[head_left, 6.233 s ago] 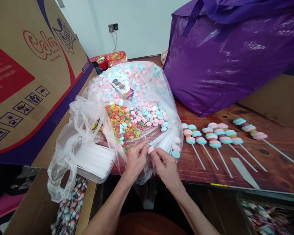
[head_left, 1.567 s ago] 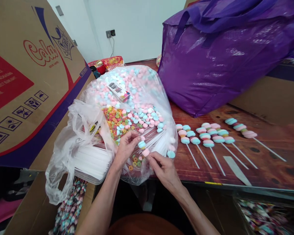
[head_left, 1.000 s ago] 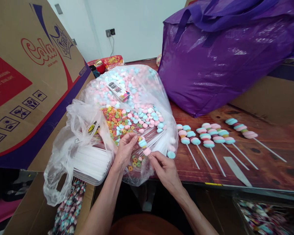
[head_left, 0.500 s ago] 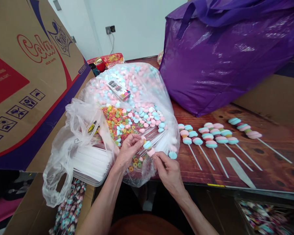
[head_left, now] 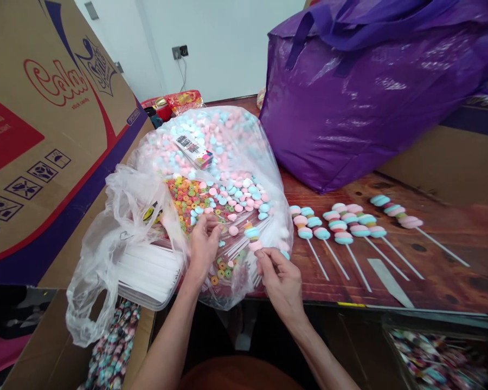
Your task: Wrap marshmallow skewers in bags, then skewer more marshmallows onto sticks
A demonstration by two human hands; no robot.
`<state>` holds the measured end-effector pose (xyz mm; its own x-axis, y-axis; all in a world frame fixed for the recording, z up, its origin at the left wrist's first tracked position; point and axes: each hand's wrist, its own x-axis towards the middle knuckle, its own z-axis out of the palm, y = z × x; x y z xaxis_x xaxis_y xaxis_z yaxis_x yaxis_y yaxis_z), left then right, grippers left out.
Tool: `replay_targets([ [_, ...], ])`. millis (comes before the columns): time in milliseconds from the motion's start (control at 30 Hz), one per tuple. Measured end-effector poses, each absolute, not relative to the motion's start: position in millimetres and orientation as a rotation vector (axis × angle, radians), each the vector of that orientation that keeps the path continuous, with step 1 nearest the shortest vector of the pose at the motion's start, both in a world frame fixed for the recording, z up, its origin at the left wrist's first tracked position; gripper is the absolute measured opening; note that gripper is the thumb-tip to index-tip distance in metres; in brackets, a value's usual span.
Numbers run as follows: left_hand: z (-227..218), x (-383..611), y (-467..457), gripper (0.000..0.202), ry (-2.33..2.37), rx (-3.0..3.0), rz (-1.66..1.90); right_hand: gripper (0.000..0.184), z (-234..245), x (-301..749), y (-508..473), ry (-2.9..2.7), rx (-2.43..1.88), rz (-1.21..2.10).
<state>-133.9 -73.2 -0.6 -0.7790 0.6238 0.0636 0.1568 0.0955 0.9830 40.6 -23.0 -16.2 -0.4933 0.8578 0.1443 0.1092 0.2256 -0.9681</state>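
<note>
My right hand (head_left: 280, 273) pinches a marshmallow candy stick (head_left: 252, 233) just below its pink marshmallow. Above that pink piece come a gummy ring, a blue marshmallow and an orange gummy ring on top; the stick itself is mostly hidden by my fingers. My left hand (head_left: 204, 244) is apart from it, fingers loosely bent and parted, over the edge of the gummy rings (head_left: 183, 197). Loose pink and blue marshmallows (head_left: 248, 197) lie just beyond, on a big clear plastic bag (head_left: 264, 146). White sticks (head_left: 239, 244) lie on the plastic between my hands.
Several finished candy sticks (head_left: 344, 225) lie in a row on the wooden table (head_left: 317, 287), right. A purple bag (head_left: 350, 108) stands behind them. On the left are a carton (head_left: 57, 135) and a tub of white sticks (head_left: 146, 273). Boxes of wrapped candy (head_left: 439, 357) sit below the table.
My left hand has let go of the candy stick's top and moved left towards the gummy rings. The right hand still holds the stick, now more upright.
</note>
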Motion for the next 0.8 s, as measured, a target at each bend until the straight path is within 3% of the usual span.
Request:
replay_targets([
  [133,2,-145,-73,0.026,2.516,1.116,1.391,0.03,-20,40,-23,-1.76,-0.914,1.333],
  [200,6,-142,-70,0.021,2.617,1.279,1.25,0.029,-21,40,-23,-1.772,-0.905,1.325],
  [500,18,-117,-56,0.017,2.473,1.417,0.76,0.024,-18,38,-22,-1.798,-0.866,1.302],
  [667,14,-112,-65,0.02,2.395,1.513,0.82,0.024,-16,39,-23,-1.812,-0.874,1.297],
  [800,3,-124,-63,0.007,2.271,1.337,1.145,0.025,-15,39,-23,-1.825,-0.877,1.305],
])
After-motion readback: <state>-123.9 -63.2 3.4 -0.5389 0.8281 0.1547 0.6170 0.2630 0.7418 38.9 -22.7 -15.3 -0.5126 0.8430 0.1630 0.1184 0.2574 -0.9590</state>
